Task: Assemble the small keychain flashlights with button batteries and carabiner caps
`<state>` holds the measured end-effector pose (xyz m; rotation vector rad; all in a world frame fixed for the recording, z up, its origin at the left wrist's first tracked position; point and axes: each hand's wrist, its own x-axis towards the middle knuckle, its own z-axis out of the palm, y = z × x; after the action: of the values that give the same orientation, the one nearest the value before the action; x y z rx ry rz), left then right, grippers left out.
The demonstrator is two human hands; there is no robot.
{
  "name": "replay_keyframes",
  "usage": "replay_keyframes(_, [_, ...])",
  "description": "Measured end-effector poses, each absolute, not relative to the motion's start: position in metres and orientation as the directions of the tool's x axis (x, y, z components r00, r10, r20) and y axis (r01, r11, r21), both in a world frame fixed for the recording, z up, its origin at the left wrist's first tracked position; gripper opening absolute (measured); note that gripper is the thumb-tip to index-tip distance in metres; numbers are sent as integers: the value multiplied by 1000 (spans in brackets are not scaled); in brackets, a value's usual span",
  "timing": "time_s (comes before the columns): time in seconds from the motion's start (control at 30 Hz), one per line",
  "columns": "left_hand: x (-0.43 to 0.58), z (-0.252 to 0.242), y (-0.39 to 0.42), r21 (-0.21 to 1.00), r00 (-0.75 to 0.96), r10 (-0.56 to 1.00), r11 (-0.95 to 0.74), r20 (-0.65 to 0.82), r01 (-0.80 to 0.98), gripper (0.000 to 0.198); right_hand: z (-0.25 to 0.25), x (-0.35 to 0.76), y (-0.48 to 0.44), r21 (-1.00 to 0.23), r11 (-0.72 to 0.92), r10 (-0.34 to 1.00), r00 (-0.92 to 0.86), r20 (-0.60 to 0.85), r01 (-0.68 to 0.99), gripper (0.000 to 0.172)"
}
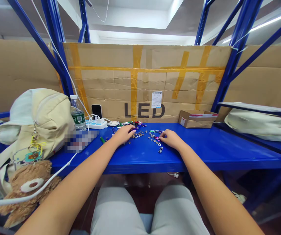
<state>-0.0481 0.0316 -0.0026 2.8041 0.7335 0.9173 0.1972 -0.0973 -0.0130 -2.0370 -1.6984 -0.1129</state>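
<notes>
My left hand [123, 134] rests on the blue steel shelf [204, 148], its fingertips at a small purple piece [132, 130]. My right hand [170, 138] lies just to the right, its fingertips close to a pink-and-purple metal clip [158, 138]. Small metal rings [139, 134] are scattered between and around both hands. A short row of silver fittings [160, 149] lies below my right fingers. Colourful small carabiner clips [130, 124] are heaped toward the back. A green piece [102, 140] lies left of my left hand.
A cream fabric bag [39, 127] with a plush bear [26, 191] hangs at the left, beside a water bottle [77, 113], a power strip [96, 124] and a phone [96, 111]. A cardboard box [196, 119] stands at the back right. Blue rack uprights frame the shelf.
</notes>
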Motion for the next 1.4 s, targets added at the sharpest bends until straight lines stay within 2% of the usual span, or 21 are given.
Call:
replay_keyframes(0.07, [-47,-2,26,276,688,489,-872,536,404,29,-8,191,-96,-418,-72,869,263,420,906,13])
replay_keyframes(0.13, [-45,-1,20,314,672,500,-866,547,389,29,0,180,-93,-591,42,855,278,438,805,16])
replay_keyframes(0.23, [-43,-1,13,327,653,486,-874,581,360,29,10,155,-83,-807,200,929,153,336,556,24])
replay_keyframes(0.3, [-43,0,11,309,656,447,-894,607,324,32,14,139,-74,-893,242,963,23,270,379,29])
replay_keyframes(0.43, [-45,1,14,259,698,364,-931,617,257,23,12,121,-61,-952,265,963,-89,254,153,37])
replay_keyframes(0.53, [-45,3,16,216,707,303,-953,639,213,19,7,120,-59,-959,264,963,-76,257,105,38])
replay_keyframes(0.63, [-43,2,17,188,699,297,-955,650,231,15,4,120,-62,-956,258,966,-64,251,141,36])
replay_keyframes(0.7, [-41,1,18,200,677,356,-933,644,301,17,3,120,-63,-920,276,959,-21,281,278,35])
replay_keyframes(0.77, [-40,-1,20,230,642,431,-898,634,375,21,2,120,-64,-795,323,923,15,385,514,33])
replay_keyframes(0.83, [-39,-3,22,268,621,481,-872,619,409,23,2,119,-65,-543,357,866,-51,498,760,26])
replay_keyframes(0.9, [-38,-4,23,301,625,502,-863,598,406,22,3,117,-66,-246,328,839,-161,520,912,20])
replay_keyframes(0.97, [-37,-4,22,320,633,518,-855,575,409,21,4,112,-67,-7,235,857,-204,474,972,22])
replay_keyframes(1.07, [-36,-3,19,334,630,550,-835,548,438,22,4,105,-68,195,99,884,-177,433,976,31])
replay_keyframes(1.13, [-36,-2,17,347,634,554,-832,540,432,23,4,102,-69,233,61,896,-156,416,971,34])
replay_keyframes(1.23, [-37,-2,15,374,660,547,-836,514,401,27,5,102,-69,210,32,910,-115,398,977,35])
replay_keyframes(1.4, [-39,-4,14,369,704,527,-846,476,385,26,10,111,-71,16,-14,912,6,409,1000,37])
